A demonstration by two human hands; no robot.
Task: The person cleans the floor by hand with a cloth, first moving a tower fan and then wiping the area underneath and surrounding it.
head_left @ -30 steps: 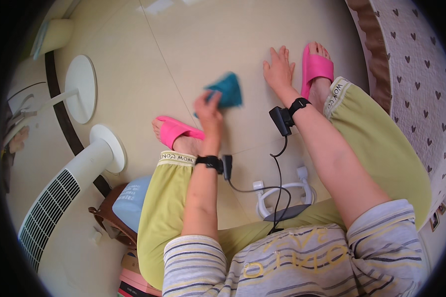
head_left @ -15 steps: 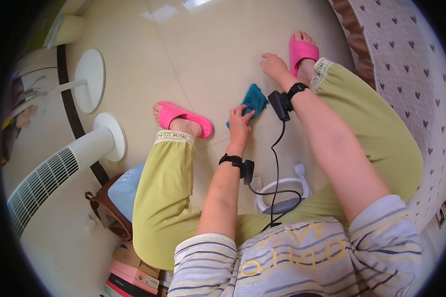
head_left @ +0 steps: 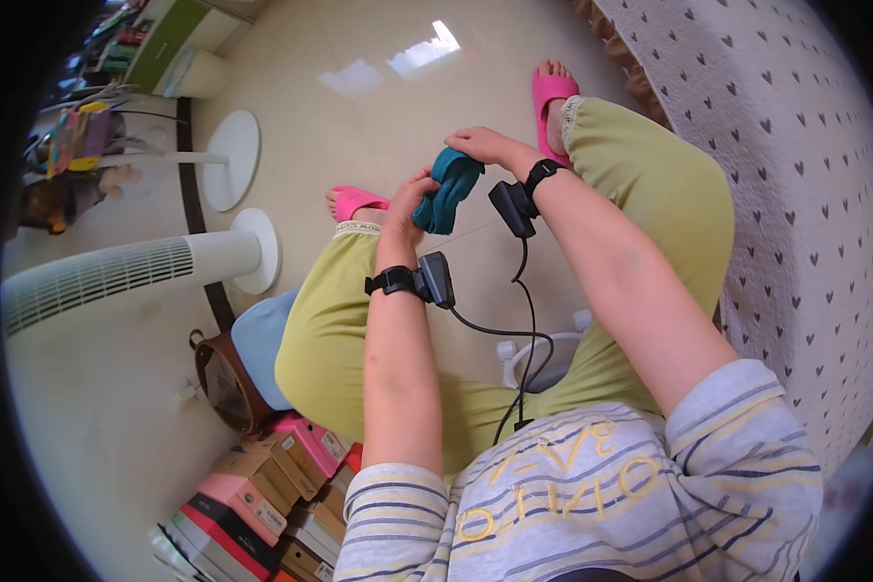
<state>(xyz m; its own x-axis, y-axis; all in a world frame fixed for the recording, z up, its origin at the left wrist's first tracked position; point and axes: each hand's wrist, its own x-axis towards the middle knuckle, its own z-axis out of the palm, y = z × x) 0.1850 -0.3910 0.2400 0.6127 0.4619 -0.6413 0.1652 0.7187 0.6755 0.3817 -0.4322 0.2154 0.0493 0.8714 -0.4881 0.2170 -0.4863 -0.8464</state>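
A teal cloth (head_left: pixel 446 194), bunched in soft folds, is held between my two hands above the tiled floor. My left hand (head_left: pixel 409 199) grips its left side, the fingers closed on the fabric. At the cloth's upper right edge, my right hand (head_left: pixel 485 145) pinches it between thumb and fingers. Each wrist wears a black strap with a small dark box, and thin black cables run from the boxes toward my lap.
My feet in pink slippers (head_left: pixel 555 97) stand apart on the floor. To the left are a white tower fan (head_left: pixel 145 267), a round white stand base (head_left: pixel 233 160), a brown bag (head_left: pixel 231 383) and stacked shoe boxes (head_left: pixel 247 490). A heart-patterned bedcover (head_left: pixel 795 194) hangs at the right.
The cloth has come up off the floor in my left hand. My right hand has moved left and taken hold of it too. The whole view has shifted.
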